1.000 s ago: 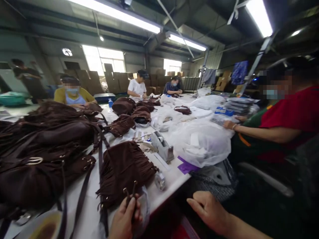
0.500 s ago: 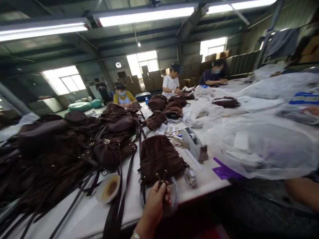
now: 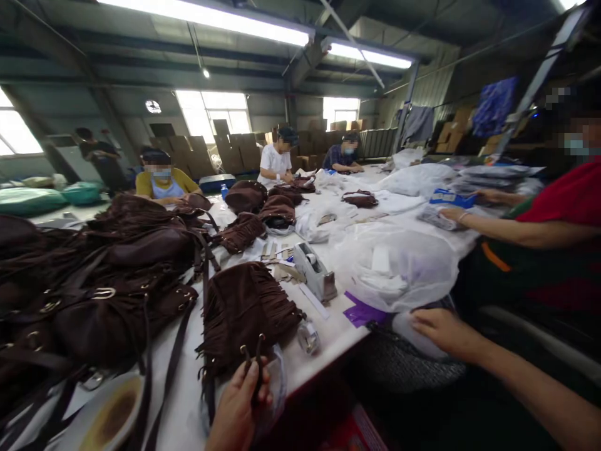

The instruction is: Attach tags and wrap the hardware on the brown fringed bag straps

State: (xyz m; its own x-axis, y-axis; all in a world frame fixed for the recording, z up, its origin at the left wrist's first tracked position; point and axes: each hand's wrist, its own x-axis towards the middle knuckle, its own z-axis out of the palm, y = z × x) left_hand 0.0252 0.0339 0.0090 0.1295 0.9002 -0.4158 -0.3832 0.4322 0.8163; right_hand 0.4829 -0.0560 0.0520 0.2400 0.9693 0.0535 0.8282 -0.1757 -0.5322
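A dark brown fringed bag [image 3: 251, 307] lies on the white-covered table near its front edge. My left hand [image 3: 244, 391] is closed around the bag's dark cord ends, just below two small metal rings. Clear plastic hangs beside that hand. Off to the right, my right hand [image 3: 444, 332] has its fingers on a translucent plastic bag [image 3: 417, 341] that droops over the table edge; its fingertips are partly hidden in the film. Next to the fringed bag are a roll of clear tape [image 3: 308, 338] and a grey tape dispenser [image 3: 314, 272].
Brown bags [image 3: 117, 300] with long straps are heaped at the left, beside a stained bowl [image 3: 110, 416]. A purple piece [image 3: 361, 310] lies by the table edge. A co-worker in red [image 3: 558, 200] handles packs at the right; others sit across the table.
My view has swung right, bringing the co-worker in red into sight. My right hand has reached in to the plastic bag, part of which now hangs down. My left hand keeps the cords.
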